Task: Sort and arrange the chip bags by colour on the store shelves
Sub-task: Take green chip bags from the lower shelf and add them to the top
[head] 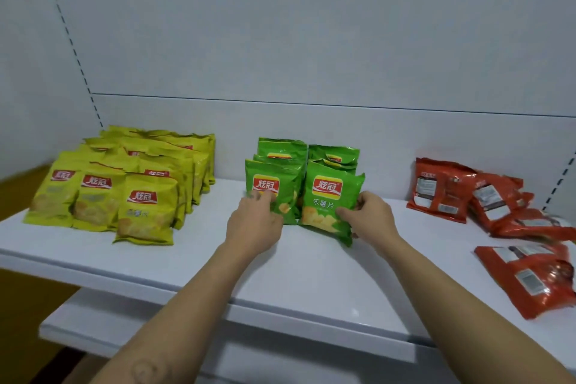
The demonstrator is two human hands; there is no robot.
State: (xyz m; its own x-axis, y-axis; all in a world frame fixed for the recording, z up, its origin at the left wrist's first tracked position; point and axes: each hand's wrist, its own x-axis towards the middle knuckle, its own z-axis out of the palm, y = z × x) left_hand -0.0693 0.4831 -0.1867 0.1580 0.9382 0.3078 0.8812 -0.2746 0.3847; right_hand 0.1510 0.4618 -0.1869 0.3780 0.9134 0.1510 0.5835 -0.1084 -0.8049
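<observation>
Two rows of green chip bags stand in the middle of the white shelf. My left hand holds the lower edge of the front left green bag, fingers curled over it. My right hand grips the lower right side of the front right green bag, thumb on its face. That bag leans forward, its bottom corner touching the shelf. More green bags stand behind both. Yellow bags stand in rows at the left.
Red bags lie in a loose pile at the right, backs up, and one red bag lies flat near the shelf's front edge. A lower white shelf juts out below. A white back panel closes the rear.
</observation>
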